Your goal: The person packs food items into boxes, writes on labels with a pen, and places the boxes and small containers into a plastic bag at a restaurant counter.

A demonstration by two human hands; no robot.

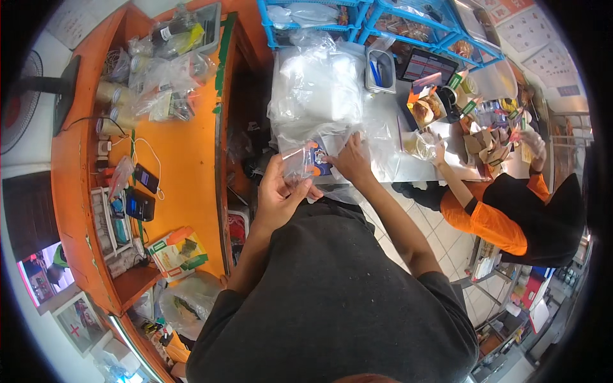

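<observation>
My left hand grips the near left edge of a clear plastic bag between thumb and fingers. A blue and orange printed packet shows in or under the clear film, between my hands. My right hand lies on the plastic at the packet's right side, its fingers touching the film; whether they pinch it is not plain. Just beyond my hands, a big stack of clear plastic bags rests on the metal table.
Blue plastic racks stand behind the stack, beside a metal container and a tablet. At right, a co-worker in orange and black handles plastic near boxed burgers. An orange counter with phones and bags stands at left.
</observation>
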